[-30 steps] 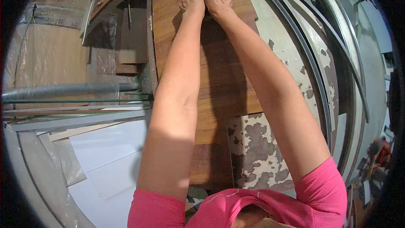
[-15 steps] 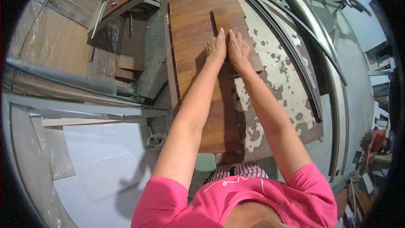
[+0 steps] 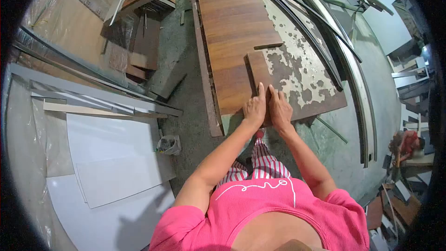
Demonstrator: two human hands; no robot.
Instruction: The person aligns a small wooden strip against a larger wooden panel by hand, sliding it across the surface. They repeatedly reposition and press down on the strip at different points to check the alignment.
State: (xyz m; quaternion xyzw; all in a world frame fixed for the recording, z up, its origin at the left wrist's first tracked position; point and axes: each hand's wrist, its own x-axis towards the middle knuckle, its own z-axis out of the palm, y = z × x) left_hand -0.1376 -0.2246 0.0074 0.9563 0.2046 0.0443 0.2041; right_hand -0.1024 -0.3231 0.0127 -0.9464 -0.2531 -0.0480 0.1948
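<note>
A narrow wooden strip [image 3: 259, 69] lies lengthwise on a brown wood-grain panel [image 3: 227, 42], its near end reaching toward my body. My left hand [image 3: 254, 109] is at the strip's left edge, forefinger stretched along it and the other fingers bent. Against the right side my right hand [image 3: 280, 110] presses, its fingers pointing forward. The two hands hold the strip between them near its near end; their undersides are hidden. To the right is a board with patchy cream and brown surface [image 3: 316, 83]. A short dark piece [image 3: 268, 46] lies beyond the strip's far end.
Long dark metal rails [image 3: 306, 32] and a pale curved channel [image 3: 364, 107] run along the right. White sheets [image 3: 125, 176] lie at lower left near a clear plastic bag [image 3: 168, 144]. A person in red [image 3: 409, 144] crouches far right.
Both hands have drawn back toward my body, and the strip's far end has slid nearer along the panel. My view has shifted, so my striped trousers and a foot show more.
</note>
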